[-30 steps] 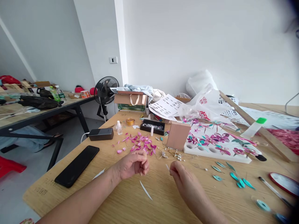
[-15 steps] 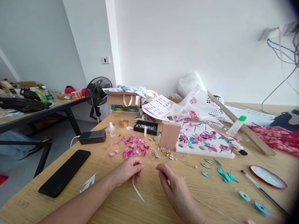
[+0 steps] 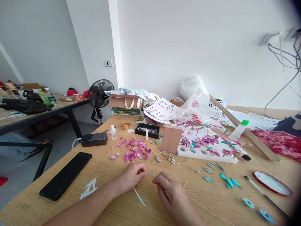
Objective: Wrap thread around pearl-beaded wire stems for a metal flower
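Observation:
My left hand is closed, its fingertips pinched low over the table. A thin white pointed strip, like cut paper, runs out from under those fingertips. To its right, my right hand is closed too, thumb hidden behind curled fingers. A small white pointed tip pokes up from its pinch; the rest of that piece is hidden. A small gap separates the hands. Several similar white strips lie beside my left forearm. Pink petals are scattered just beyond my hands.
A black phone and a dark power bank lie left. Beyond the hands stand a wooden block, a black tray and white foam bearing purple flowers. Teal leaves, ribbon rolls and a pen lie right.
My right hand has moved slightly left, nearer my left hand, which has shifted slightly right. The whole view has shifted a little.

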`<state>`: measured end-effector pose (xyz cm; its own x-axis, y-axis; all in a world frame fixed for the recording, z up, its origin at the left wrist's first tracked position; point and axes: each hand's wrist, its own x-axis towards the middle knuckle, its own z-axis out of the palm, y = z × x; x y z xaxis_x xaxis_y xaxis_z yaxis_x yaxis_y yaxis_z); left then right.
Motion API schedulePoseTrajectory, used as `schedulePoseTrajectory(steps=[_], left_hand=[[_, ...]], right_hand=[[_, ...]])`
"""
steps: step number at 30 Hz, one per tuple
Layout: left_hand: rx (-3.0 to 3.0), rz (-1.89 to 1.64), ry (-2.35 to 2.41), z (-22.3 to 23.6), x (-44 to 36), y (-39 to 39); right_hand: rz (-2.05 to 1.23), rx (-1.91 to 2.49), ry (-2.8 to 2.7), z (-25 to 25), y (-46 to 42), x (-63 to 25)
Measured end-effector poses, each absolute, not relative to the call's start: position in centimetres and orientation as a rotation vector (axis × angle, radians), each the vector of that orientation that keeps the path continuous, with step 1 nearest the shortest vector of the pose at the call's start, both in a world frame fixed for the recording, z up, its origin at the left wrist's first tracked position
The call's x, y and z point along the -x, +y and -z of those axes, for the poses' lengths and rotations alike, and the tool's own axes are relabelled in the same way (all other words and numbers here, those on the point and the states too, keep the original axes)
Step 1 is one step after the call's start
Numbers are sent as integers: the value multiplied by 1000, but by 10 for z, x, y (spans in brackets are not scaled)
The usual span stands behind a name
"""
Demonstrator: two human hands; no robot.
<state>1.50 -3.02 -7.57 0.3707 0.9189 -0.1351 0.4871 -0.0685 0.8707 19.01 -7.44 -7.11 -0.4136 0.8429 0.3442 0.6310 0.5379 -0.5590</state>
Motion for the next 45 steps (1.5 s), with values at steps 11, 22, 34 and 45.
schedulePoseTrajectory(steps=[11,22,34,45], left_hand=[[-1940,-623,1333,75,-10,-27],[-1854,-1092,1315,54,5,-19],[-1346,-1422,875,-3,20,-22],[-1785,-803,969,37,-45,-42]], right_hand=[[-568,1086,-2274,67,-77,-190],[-558,1137,-2102,80,-61,-206],[-1111,1202,-1386,76,-52,-209],[-1156,1023,-1483,98,-54,-203]])
